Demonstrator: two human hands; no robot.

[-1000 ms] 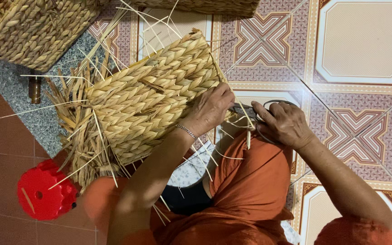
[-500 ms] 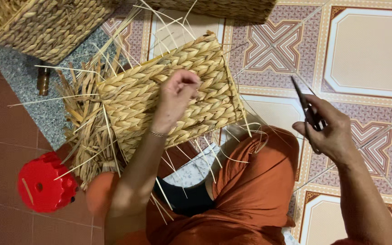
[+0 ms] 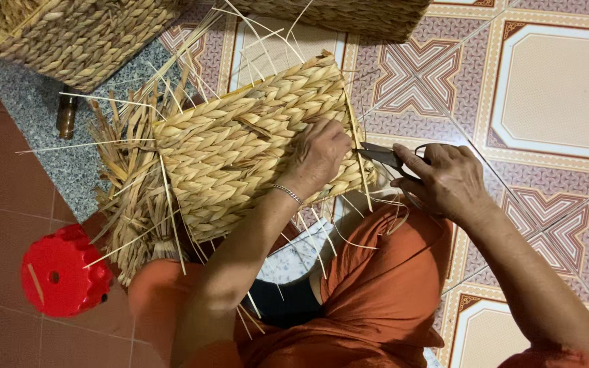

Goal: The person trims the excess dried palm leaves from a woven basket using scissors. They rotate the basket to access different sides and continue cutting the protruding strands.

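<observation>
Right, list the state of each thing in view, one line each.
woven basket: unfinished, lying across the lap, loose straw ends sticking out.
left hand: pressed on the basket's edge.
right hand: closed on the scissors.
scissors: blades at the basket's edge; open or shut unclear.
red stool: on the floor, apart from the work.
second basket: resting on the floor, upper left.

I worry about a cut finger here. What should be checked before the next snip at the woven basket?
1. Left hand steadies the woven basket: ok.
2. Right hand has its grip on the scissors: ok.
3. Blades point at the basket edge: ok.
4. Left fingers clear of the blades: not ok, they sit right beside the tips.
5. Which loose strand lies between the blades: cannot tell.
</observation>
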